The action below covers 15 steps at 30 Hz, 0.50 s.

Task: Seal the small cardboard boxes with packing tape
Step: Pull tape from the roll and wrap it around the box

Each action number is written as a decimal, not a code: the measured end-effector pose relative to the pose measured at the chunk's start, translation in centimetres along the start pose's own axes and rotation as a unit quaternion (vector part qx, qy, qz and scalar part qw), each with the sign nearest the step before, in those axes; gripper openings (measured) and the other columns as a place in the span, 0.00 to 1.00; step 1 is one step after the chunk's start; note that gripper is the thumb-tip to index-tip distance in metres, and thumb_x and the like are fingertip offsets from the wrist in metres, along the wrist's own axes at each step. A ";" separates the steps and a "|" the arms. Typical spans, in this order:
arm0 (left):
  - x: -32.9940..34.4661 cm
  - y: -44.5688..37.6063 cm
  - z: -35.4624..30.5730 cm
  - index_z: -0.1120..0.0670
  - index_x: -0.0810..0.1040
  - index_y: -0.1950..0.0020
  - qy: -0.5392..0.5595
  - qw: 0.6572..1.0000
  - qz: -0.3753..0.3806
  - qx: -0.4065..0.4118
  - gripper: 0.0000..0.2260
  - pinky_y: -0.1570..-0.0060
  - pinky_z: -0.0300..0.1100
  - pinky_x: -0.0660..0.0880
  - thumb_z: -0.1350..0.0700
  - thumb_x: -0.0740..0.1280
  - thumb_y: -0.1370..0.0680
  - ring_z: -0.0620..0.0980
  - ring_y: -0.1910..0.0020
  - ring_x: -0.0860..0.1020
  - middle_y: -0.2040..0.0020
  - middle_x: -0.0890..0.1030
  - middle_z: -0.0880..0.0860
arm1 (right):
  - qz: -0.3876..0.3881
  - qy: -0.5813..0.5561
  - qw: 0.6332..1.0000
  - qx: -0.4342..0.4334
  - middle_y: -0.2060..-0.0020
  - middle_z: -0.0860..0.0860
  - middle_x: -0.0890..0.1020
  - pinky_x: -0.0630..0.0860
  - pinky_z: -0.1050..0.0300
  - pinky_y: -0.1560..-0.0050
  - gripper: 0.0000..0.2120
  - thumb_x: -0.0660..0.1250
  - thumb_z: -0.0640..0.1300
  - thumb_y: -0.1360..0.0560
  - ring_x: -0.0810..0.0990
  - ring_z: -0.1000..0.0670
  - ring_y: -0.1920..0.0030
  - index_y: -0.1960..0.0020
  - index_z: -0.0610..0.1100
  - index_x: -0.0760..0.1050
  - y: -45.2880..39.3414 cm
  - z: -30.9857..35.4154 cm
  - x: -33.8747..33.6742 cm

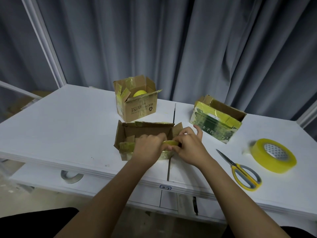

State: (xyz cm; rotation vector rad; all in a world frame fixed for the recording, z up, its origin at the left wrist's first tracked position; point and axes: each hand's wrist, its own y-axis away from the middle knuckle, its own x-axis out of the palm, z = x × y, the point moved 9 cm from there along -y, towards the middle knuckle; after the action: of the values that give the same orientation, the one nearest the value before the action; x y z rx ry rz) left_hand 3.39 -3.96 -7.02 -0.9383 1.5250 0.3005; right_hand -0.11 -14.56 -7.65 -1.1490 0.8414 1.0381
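Note:
A small open cardboard box (127,134) with old yellow tape scraps lies near the table's front edge. Both hands work at its near right corner. My left hand (148,146) and my right hand (187,145) pinch a yellowish piece of tape (170,143) between them over the box's front flap. A second open box (137,102) stands behind, printed in black, with a yellow round object (140,93) inside. A third box (217,120), green and white with yellow tape, sits to the right. A yellow tape roll (273,156) lies at the far right.
Yellow-handled scissors (240,170) lie between the near box and the tape roll. The white table (60,121) has a seam running down its middle. Grey curtains hang behind. Drawers with a metal handle (71,176) sit under the front edge.

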 end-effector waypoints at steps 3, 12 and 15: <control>-0.5 -0.3 -0.1 0.50 0.76 0.49 0.021 1.000 -0.008 0.021 0.14 0.56 0.43 0.61 0.41 0.60 0.22 0.57 0.50 0.78 0.53 0.83 0.53 | 0.008 -0.017 1.000 -0.001 0.60 0.56 0.77 0.37 0.57 0.32 0.10 0.68 0.54 0.25 0.67 0.55 0.40 0.54 0.49 0.82 0.0 0.2 -0.3; -0.5 -1.8 1.3 0.48 0.76 0.64 0.144 0.975 0.128 0.112 0.09 0.57 0.39 0.65 0.46 0.70 0.27 0.40 0.63 0.72 0.69 0.75 0.43 | -0.069 -0.193 0.979 -0.021 0.42 0.58 0.79 0.65 0.67 0.37 0.21 0.60 0.32 0.22 0.72 0.54 0.39 0.36 0.52 0.75 -0.6 -1.0 -5.6; -1.2 -1.8 1.7 0.48 0.81 0.61 0.135 0.969 0.147 0.148 0.06 0.38 0.39 0.59 0.46 0.72 0.28 0.41 0.54 0.73 0.61 0.81 0.44 | 0.010 -0.082 0.994 -0.071 0.35 0.52 0.75 0.67 0.55 0.35 0.24 0.57 0.30 0.22 0.70 0.48 0.34 0.34 0.52 0.74 -4.0 0.3 -4.5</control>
State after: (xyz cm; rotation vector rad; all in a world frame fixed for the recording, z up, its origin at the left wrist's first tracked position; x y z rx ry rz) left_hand 5.81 -3.49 -5.67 -0.5305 1.9026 0.1517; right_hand 2.30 -15.55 -2.21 -1.1572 0.6587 1.2081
